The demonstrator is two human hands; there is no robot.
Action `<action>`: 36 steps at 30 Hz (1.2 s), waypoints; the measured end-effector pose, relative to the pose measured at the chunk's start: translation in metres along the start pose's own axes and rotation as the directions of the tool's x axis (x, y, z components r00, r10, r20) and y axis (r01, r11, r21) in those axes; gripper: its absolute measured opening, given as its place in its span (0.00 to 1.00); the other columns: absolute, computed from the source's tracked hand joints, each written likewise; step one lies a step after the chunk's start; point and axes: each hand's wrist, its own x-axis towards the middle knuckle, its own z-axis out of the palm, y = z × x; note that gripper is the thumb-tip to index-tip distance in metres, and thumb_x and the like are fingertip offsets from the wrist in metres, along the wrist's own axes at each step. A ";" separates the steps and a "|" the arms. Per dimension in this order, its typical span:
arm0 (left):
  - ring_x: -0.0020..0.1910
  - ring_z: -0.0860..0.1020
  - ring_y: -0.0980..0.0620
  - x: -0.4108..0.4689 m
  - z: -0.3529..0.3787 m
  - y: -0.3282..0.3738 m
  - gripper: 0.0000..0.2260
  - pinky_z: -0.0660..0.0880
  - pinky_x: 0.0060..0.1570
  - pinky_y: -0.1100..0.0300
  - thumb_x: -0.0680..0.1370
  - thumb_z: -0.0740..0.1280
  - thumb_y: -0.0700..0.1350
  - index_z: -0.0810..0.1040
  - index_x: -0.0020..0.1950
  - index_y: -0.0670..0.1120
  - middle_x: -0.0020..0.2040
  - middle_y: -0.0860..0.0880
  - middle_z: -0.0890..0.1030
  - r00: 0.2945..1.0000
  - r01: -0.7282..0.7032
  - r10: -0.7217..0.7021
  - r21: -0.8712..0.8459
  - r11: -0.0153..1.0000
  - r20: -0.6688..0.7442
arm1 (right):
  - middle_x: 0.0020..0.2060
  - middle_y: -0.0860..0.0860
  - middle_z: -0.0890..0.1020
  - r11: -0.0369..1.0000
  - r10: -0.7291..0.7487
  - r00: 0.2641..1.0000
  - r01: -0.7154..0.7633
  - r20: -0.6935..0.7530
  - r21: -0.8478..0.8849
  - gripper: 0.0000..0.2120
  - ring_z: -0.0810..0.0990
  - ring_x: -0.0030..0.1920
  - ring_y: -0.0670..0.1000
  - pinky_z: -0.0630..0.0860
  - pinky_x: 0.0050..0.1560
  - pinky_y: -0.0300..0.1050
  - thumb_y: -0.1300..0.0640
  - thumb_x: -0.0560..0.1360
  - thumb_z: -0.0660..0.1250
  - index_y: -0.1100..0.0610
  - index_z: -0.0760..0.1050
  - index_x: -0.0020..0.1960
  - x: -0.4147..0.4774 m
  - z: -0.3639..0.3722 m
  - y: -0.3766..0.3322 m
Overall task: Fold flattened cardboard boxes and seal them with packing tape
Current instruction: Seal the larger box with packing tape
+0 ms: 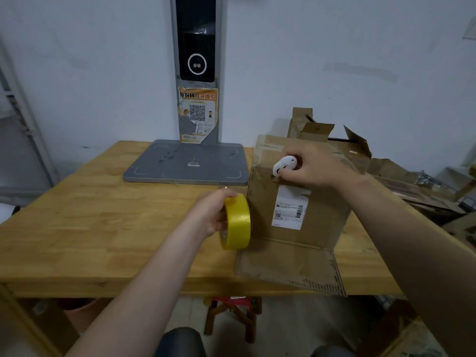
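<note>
On the table (pixel 103 215), right of centre, stands the box (pixel 322 217), its labelled side facing the person and one flap (pixel 288 264) lying flat toward the near edge. The left hand (pixel 208 215) grips a yellow tape roll (pixel 238 222) just beside the box's left side. The right hand (pixel 314 163) pinches a small white tool (pixel 284 164) against the box's top front edge. More cardboard (pixel 309 124) sits behind.
</note>
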 end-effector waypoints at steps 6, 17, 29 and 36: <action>0.54 0.81 0.41 0.011 -0.005 0.033 0.26 0.80 0.47 0.49 0.76 0.75 0.47 0.70 0.71 0.48 0.59 0.42 0.79 0.970 -0.162 0.174 0.081 0.983 -0.171 | 0.42 0.48 0.83 0.990 0.088 0.943 -0.047 -0.322 0.132 0.04 0.77 0.40 0.46 0.68 0.36 0.33 0.55 0.78 0.70 0.52 0.83 0.52 0.007 0.004 0.010; 0.59 0.76 0.41 0.048 0.019 0.048 0.29 0.77 0.60 0.43 0.76 0.75 0.41 0.65 0.72 0.51 0.64 0.45 0.72 0.929 -0.261 0.294 0.166 0.951 -0.224 | 0.65 0.49 0.76 0.955 0.085 0.947 -0.166 -0.310 -0.246 0.19 0.67 0.64 0.56 0.69 0.66 0.52 0.55 0.81 0.61 0.45 0.76 0.70 0.017 0.012 0.016; 0.56 0.71 0.48 0.066 0.025 0.042 0.26 0.74 0.56 0.51 0.77 0.74 0.45 0.66 0.71 0.51 0.51 0.56 0.68 0.901 -0.349 0.396 0.245 0.905 -0.177 | 0.67 0.40 0.76 0.892 -0.047 0.999 0.031 -0.024 -0.450 0.29 0.76 0.64 0.53 0.76 0.55 0.51 0.26 0.75 0.56 0.37 0.74 0.71 0.046 0.041 -0.002; 0.60 0.76 0.46 0.075 0.029 0.035 0.28 0.75 0.63 0.47 0.74 0.76 0.44 0.67 0.70 0.51 0.62 0.48 0.75 0.890 -0.379 0.437 0.320 0.868 -0.131 | 0.66 0.43 0.77 0.887 -0.061 0.996 0.081 0.060 -0.454 0.29 0.77 0.62 0.55 0.78 0.55 0.54 0.29 0.73 0.65 0.39 0.73 0.71 0.054 0.038 0.004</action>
